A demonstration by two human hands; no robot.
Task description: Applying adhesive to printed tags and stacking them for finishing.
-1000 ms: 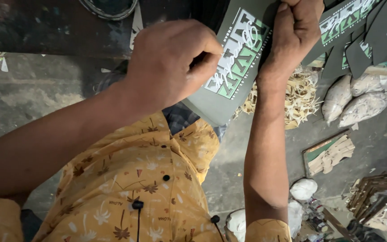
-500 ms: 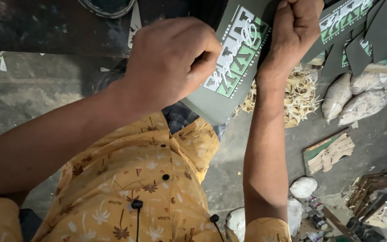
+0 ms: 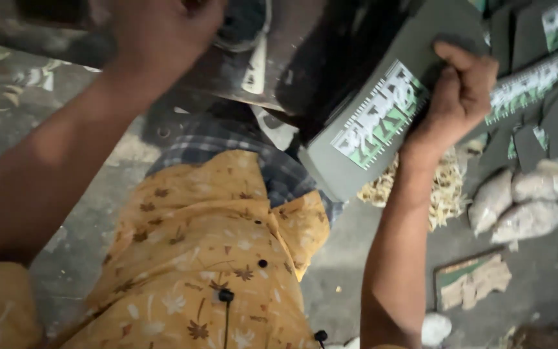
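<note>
- The right hand (image 3: 456, 97), in the upper right of the frame, is curled into a fist and clamps the upper edge of a dark grey flat piece (image 3: 382, 123) that bears a green and white printed label.
- That grey piece runs slantwise from the upper right down toward the middle of the frame; its lower end hangs above the checked cloth (image 3: 240, 145) over the person's lap.
- The left hand (image 3: 163, 32) sits at the top of the frame, left of centre, partly cut off by the edge. Whether its fingers are spread or closed cannot be told; it lies against a dark blurred object (image 3: 253, 64) beside the grey piece.
- More grey pieces with the same kind of label (image 3: 537, 84) lie in a stack in the upper right corner, just behind the right hand.
- Below the right wrist a heap of pale shavings (image 3: 444, 187) rests on the floor (image 3: 79, 271).
- Whitish lumpy bags (image 3: 518, 207) lie at the right edge, with a scrap of cardboard (image 3: 473, 281) below them.
- The lower middle is filled by a yellow patterned shirt (image 3: 208, 258).
</note>
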